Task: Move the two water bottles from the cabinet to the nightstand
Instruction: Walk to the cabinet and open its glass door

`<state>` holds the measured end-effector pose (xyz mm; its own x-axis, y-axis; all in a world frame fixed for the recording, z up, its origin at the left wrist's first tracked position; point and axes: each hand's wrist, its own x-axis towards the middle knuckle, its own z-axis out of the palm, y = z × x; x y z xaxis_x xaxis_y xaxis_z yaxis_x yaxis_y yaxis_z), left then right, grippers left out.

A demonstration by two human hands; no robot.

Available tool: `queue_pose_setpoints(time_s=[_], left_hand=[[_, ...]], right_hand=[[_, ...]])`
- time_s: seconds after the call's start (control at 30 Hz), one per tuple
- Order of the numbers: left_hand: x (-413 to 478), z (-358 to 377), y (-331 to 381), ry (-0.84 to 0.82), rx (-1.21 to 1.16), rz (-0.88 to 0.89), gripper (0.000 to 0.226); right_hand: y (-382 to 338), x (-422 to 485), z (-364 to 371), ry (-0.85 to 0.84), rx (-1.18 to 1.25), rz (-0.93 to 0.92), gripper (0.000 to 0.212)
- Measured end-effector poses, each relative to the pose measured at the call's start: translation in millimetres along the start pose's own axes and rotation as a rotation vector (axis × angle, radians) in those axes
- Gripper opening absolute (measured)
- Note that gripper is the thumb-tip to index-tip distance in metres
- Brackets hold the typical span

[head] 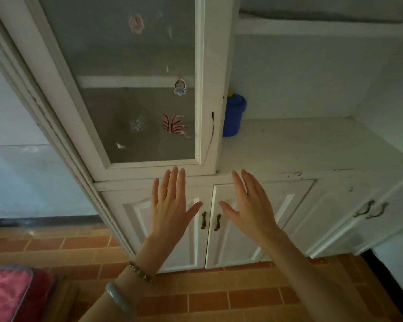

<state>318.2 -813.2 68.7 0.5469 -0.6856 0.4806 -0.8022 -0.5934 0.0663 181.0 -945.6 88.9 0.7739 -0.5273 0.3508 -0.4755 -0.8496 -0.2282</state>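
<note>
A white cabinet [209, 147] fills the view. Its tall upper door has frosted glass [135, 101] with stickers, and it is closed. Below are two closed lower doors with dark handles [210, 221]. My left hand [172, 205] and my right hand [251, 205] are held up flat in front of those lower doors, fingers spread, palms away from me, holding nothing. Neither hand touches a handle. No water bottle shows; anything behind the frosted glass is only a blur. The nightstand is out of view.
A blue plastic container [233, 115] stands in the open niche on the white counter [300, 147] right of the glass door. More lower doors with handles [370, 210] lie right. Brown floor tiles [207, 298] below; a red-pink cushion [7, 296] at bottom left.
</note>
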Motion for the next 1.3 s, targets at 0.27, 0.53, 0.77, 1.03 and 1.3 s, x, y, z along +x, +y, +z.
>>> queue_pose_setpoints(time_s=[0.27,0.53,0.77,1.03,1.3], left_hand=[[107.7,-63.7,3.7,0.298,0.041,0.029,0.09],[206.9,-164.4,17.0,0.618,0.139,0.099,0.087],[261.3,-232.4,42.5,0.797,0.189,0.154,0.079],[314.3,-281.1,66.1,0.844,0.235,0.152,0.068],[343.1,-288.2,60.5,0.784,0.309,0.111,0.06]], right_hand=[[-6.1,95.5,-75.9,0.31,-0.025,-0.13,0.077],[-23.4,162.6,-179.6,0.603,-0.052,-0.225,0.077],[-22.0,194.6,-250.9,0.757,-0.081,-0.244,0.076],[-7.1,209.1,-299.3,0.835,-0.108,-0.231,0.076],[-5.6,218.2,-305.4,0.827,-0.13,-0.259,0.076]])
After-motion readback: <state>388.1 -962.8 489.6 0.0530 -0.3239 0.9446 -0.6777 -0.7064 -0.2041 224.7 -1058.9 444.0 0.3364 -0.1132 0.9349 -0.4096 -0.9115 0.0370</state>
